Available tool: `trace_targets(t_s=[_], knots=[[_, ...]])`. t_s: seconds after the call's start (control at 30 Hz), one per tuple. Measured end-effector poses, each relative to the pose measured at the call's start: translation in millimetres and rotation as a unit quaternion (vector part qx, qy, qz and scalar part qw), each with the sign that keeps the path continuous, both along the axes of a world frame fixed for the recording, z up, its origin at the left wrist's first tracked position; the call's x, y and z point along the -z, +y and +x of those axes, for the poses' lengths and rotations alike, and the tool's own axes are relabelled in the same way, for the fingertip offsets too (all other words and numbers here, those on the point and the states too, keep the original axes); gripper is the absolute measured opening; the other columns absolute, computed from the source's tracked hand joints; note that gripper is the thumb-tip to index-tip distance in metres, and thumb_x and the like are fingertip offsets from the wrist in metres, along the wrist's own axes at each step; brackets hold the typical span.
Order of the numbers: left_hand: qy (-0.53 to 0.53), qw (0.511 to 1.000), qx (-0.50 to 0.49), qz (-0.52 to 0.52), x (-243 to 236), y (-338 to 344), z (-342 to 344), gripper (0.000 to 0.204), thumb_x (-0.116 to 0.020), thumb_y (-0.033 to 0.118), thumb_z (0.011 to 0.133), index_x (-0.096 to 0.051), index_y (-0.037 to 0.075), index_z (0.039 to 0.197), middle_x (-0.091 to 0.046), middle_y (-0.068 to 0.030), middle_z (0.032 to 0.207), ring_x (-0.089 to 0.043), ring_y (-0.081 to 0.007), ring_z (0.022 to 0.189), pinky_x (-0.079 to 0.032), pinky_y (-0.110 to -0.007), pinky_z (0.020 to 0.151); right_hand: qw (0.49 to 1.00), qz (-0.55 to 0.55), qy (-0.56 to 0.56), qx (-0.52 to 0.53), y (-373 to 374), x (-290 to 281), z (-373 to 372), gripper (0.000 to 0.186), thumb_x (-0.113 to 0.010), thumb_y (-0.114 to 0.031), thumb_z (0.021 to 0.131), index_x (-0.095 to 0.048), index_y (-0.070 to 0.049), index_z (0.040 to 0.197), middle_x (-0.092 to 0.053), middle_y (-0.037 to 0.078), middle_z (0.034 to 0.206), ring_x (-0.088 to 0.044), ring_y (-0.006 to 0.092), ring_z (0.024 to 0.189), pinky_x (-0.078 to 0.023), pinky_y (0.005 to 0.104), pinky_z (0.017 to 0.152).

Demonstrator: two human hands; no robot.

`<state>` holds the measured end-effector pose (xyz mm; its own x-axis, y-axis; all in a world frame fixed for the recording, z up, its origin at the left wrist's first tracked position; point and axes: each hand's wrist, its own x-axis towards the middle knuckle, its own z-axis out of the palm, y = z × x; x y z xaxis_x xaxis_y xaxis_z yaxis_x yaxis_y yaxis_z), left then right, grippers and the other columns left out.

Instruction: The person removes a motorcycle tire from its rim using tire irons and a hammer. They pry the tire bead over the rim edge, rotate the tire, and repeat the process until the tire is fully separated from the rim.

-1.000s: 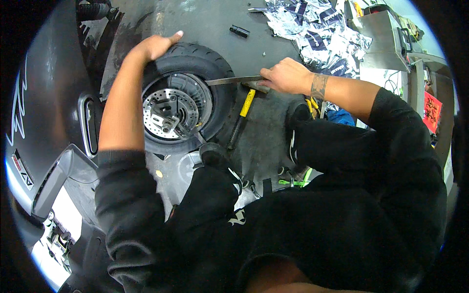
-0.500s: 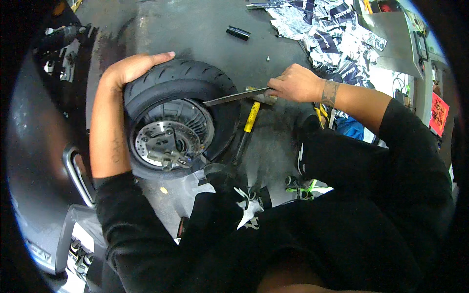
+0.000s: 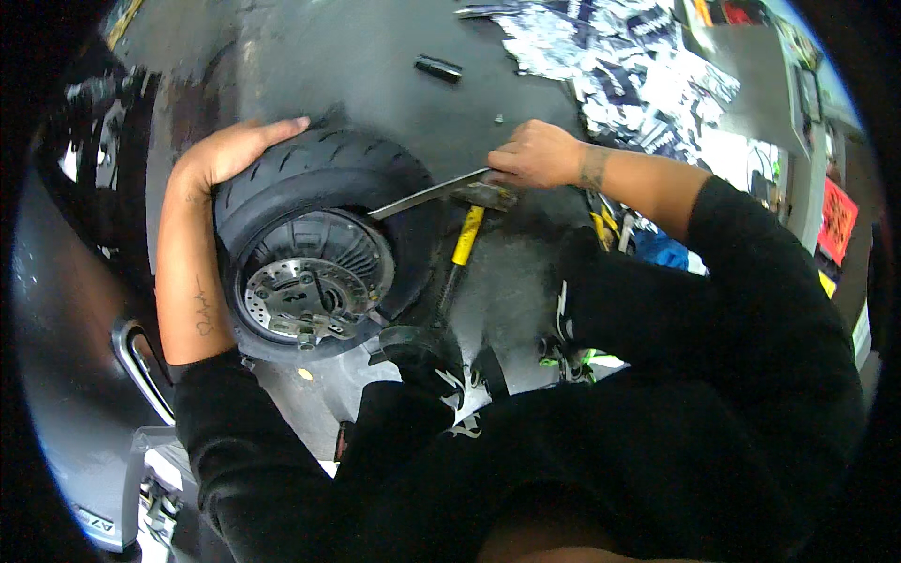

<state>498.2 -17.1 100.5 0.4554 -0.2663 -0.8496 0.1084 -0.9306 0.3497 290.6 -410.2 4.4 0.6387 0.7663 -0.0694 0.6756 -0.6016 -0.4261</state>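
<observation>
My left hand (image 3: 230, 150) grips the top left of a black tire (image 3: 343, 158), thumb along the tread, fingertips hidden. The tire is around a silver wheel hub (image 3: 333, 239) with a perforated brake disc (image 3: 267, 293). My right hand (image 3: 533, 150) is closed on a flat metal lever (image 3: 422, 195), whose far end meets the inside of the tire at the rim. Another short metal piece (image 3: 380, 317) sticks out at the lower right of the rim. Beneath my right hand lies a hammer (image 3: 467, 235) with a yellow and black handle.
A dark vehicle body (image 3: 75, 375) stands at the left. A black cylinder (image 3: 438, 68) lies on the floor (image 3: 319, 56) beyond the tire. Crumpled silver packets (image 3: 619, 56) heap at the upper right beside a metal box (image 3: 751, 75). My legs flank the area below the wheel.
The wheel sits lower and further left in the picture, showing more tread. The lever in my right hand now slopes more steeply. The view has shifted too.
</observation>
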Motion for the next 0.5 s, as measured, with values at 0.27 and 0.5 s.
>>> trace_targets(t_s=[0.27, 0.5], knots=[[-0.370, 0.907, 0.198, -0.033, -54, -65, -82, 0.066, -0.068, 0.059, 0.095, -0.074, 0.001, 0.128, -0.075, -0.0255, 0.120, -0.071, -0.0407, 0.116, -0.053, -0.046, 0.103, 0.999, -0.002, 0.034, 0.030, 5, -44, -30, 0.042, -0.056, -0.046, 0.107, -0.066, -0.007, 0.095, -0.071, 0.016, 0.072, -0.071, 0.0418, 0.071, -0.056, 0.0521, 0.062], [-0.314, 0.834, 0.439, 0.116, -17, -147, -153, 0.095, -0.060, 0.087, 0.082, -0.069, 0.014, 0.142, -0.068, -0.0176, 0.142, -0.059, -0.0338, 0.138, -0.039, -0.061, 0.113, 0.999, -0.009, 0.035, 0.039, 12, -43, -26, 0.048, -0.052, -0.049, 0.109, -0.069, -0.005, 0.098, -0.072, 0.019, 0.076, -0.072, 0.0445, 0.076, -0.058, 0.0544, 0.069]])
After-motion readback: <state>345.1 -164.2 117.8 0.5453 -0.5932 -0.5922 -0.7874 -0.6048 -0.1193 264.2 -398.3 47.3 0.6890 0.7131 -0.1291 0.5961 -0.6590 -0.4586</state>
